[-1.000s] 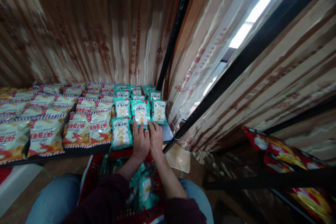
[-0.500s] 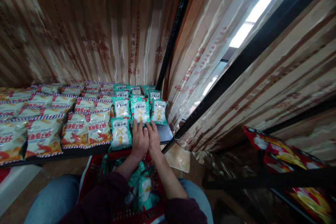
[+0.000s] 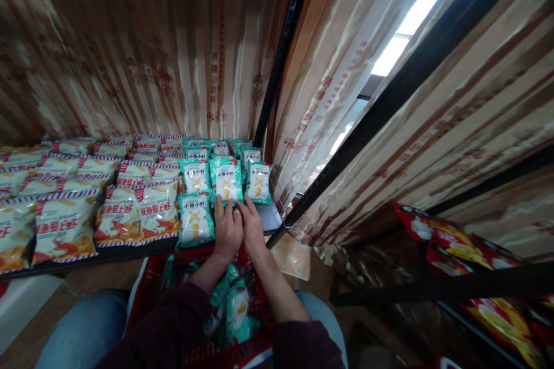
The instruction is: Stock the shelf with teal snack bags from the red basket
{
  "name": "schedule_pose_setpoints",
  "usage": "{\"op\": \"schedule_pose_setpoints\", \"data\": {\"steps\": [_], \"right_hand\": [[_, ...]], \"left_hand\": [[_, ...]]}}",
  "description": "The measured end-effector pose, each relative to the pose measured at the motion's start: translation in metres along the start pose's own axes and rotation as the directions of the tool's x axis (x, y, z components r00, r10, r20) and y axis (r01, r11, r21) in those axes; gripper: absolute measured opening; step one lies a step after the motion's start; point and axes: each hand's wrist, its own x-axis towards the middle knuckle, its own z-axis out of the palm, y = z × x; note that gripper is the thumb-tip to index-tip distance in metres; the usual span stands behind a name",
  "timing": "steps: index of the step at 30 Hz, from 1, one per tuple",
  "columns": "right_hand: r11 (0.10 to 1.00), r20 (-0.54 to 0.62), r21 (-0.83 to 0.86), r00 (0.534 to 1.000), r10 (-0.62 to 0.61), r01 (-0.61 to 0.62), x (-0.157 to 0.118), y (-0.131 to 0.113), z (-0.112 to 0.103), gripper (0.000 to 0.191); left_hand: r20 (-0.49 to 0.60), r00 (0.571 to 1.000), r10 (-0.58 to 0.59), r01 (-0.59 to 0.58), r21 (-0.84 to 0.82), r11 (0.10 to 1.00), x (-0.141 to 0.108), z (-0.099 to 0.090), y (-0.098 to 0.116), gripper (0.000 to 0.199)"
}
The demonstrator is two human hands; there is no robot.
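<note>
A teal-edged snack bag (image 3: 227, 177) stands leaning in the middle column at the right end of the shelf. Fingers of my left hand (image 3: 228, 229) lie stretched on its lower edge. Close beside it, my right hand (image 3: 251, 223) reaches the bag's lower right corner with its fingers extended. One matching snack bag (image 3: 196, 220) leans just left of my left hand. Another (image 3: 258, 181) is right of the middle bag, above my right hand. My thumbs sit close together, and the undersides of both hands are hidden.
Between my knees, a red basket (image 3: 147, 294) holds several teal snack bags (image 3: 239, 311). Rows of white-and-red snack bags (image 3: 64, 228) fill the shelf's left. Black metal posts (image 3: 281, 57) and pleated curtains (image 3: 173, 40) rise behind. Red-and-yellow packets (image 3: 450, 242) lie at the right.
My view has shifted slightly, so the shelf appears a little further left. Both hands stay at the lower edge of the middle bag, with little change in their fingers.
</note>
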Motion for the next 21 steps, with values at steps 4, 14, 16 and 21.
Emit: {"op": "schedule_pose_setpoints", "data": {"steps": [4, 14, 16, 21], "right_hand": [[0.985, -0.191, -0.174, 0.981, -0.031, -0.003, 0.006, 0.003, -0.007, 0.036], [0.896, -0.291, -0.426, 0.957, -0.007, -0.123, 0.036, 0.009, -0.012, 0.048], [0.891, -0.278, -0.434, 0.960, 0.008, -0.133, 0.038, 0.012, -0.012, 0.048], [0.896, -0.238, -0.431, 0.971, 0.000, -0.106, 0.041, 0.020, -0.012, 0.047]], "left_hand": [[-0.011, 1.000, 0.028, -0.028, 0.044, 0.999, -0.003, 0.005, -0.004, 0.041], [-0.033, 0.986, 0.165, -0.158, 0.164, 0.974, -0.003, 0.009, -0.006, 0.042], [-0.029, 0.983, 0.184, -0.174, 0.199, 0.964, -0.002, 0.008, -0.004, 0.043], [-0.019, 0.976, 0.219, -0.204, 0.293, 0.934, 0.000, 0.003, 0.007, 0.043]]}}
